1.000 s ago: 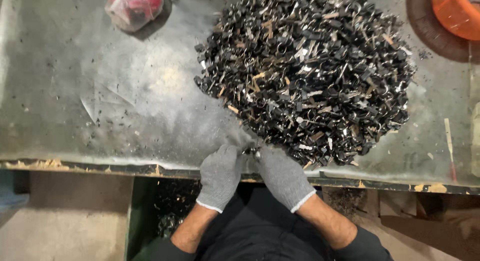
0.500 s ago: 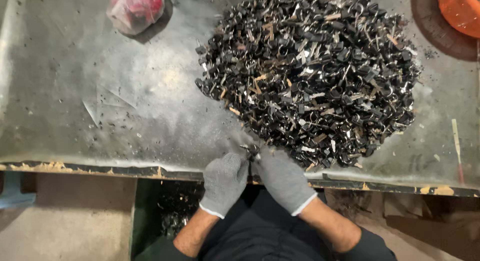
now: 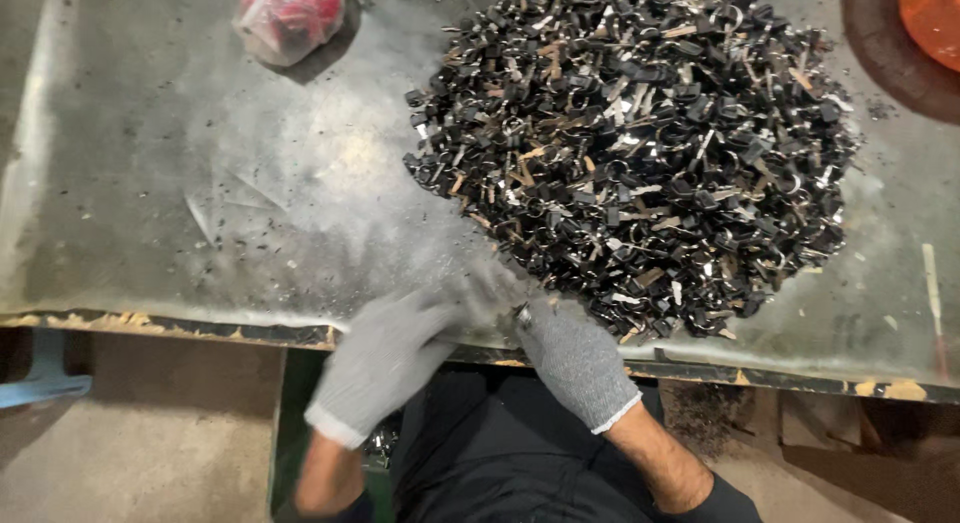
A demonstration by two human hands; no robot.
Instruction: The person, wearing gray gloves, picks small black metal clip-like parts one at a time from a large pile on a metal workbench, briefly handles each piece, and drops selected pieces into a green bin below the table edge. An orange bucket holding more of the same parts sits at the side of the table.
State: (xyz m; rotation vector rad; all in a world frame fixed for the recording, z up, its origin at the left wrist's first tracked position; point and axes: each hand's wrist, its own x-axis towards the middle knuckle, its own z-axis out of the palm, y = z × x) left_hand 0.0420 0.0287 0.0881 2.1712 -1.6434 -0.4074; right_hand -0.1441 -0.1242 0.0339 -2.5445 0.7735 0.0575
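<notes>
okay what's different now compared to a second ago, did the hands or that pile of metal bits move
The left hand has swung out to the left and toward the table's near edge, blurred with motion, so the two gloved hands are now apart. The right hand stays at the near rim of the pile of small dark metal parts, pinching a small piece. The pile, the red bag and the orange container look unchanged.
</notes>
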